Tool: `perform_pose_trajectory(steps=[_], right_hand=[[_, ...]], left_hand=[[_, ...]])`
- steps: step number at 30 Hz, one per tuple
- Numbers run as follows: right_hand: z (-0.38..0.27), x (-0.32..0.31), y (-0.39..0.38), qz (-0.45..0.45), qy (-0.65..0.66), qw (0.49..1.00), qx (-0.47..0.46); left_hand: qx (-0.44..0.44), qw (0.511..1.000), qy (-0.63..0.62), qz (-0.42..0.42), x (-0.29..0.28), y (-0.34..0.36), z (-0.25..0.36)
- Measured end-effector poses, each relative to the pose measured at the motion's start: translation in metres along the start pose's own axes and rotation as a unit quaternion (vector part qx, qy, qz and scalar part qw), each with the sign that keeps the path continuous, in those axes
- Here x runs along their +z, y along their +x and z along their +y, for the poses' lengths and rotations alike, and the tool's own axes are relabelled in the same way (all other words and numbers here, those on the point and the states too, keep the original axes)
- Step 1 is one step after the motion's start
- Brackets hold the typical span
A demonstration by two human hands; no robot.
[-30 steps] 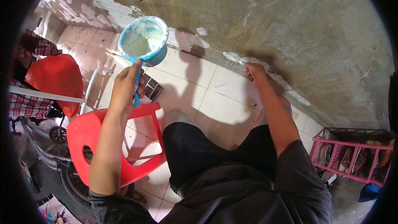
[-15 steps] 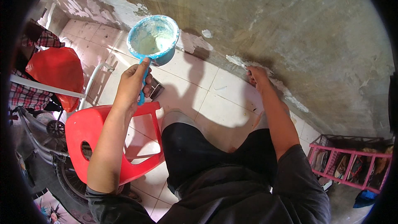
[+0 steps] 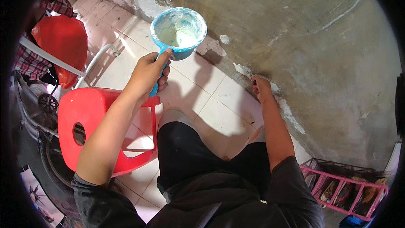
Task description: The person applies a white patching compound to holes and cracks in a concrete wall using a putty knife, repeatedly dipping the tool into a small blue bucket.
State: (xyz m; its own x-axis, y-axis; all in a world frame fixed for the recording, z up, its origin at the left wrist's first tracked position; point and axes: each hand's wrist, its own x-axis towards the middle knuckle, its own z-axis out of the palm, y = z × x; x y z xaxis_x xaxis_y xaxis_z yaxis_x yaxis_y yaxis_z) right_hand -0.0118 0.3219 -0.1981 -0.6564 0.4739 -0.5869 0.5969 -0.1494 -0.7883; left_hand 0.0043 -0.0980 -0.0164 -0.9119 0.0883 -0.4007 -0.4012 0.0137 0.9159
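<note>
A blue plastic dipper (image 3: pixel 182 53) with white paste smeared inside and over its rim is held up before me. My left hand (image 3: pixel 152 72) is closed round its handle, thumb on top. Low on the grey wall (image 3: pixel 320 71), my right hand (image 3: pixel 262 88) is closed beside a strip of white filler (image 3: pixel 291 116) near the floor. What its fingers hold, if anything, is hidden from this side.
A red plastic stool (image 3: pixel 90 105) stands to my left, with a red bag (image 3: pixel 63 46) and a bicycle wheel (image 3: pixel 52 156) beyond it. A curved white metal tube (image 3: pixel 101 55) is close by. At lower right sits a pink rack (image 3: pixel 358 181) holding shoes.
My view has turned somewhat, shifting the whole scene. The dipper has moved slightly right and up in the picture. My right hand stays by the same part of the wall.
</note>
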Motion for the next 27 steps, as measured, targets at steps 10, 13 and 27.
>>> perform_pose_trajectory(steps=[10,13,27], right_hand=[[-0.022,-0.011,-0.037,-0.013,-0.064,0.998,-0.005],[-0.013,0.007,-0.011,-0.011,-0.065,0.998,-0.008],[-0.028,0.001,-0.044,-0.010,-0.134,0.991,-0.017]], left_hand=[[0.010,1.000,0.025,-0.005,-0.002,-0.002,0.001],[0.012,1.000,0.014,-0.020,-0.003,0.005,-0.004],[0.015,0.999,0.024,-0.018,-0.004,0.004,-0.004]])
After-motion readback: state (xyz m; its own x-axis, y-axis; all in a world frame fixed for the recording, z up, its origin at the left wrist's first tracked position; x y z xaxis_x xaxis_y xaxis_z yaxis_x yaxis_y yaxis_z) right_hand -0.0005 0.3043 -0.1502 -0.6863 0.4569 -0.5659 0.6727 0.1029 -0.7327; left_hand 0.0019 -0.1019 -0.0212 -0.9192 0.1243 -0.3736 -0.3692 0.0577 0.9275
